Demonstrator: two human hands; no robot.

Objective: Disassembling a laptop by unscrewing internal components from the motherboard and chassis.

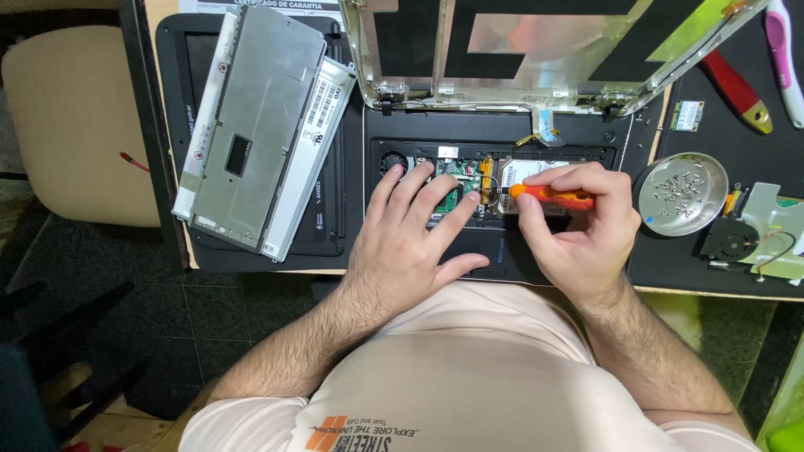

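Two hands: left hand (410,230) flat, fingers spread on laptop base (494,146); right hand (578,222) gripping orange screwdriver (553,197).

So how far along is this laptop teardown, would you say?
Well along, it seems. The grey keyboard panel already lies off to one side, loose screws fill the round metal dish, and a small black fan sits out. In hand: the right hand works an orange-handled screwdriver inside the open black laptop base, with the left hand flat on it. The green board and drive remain inside.
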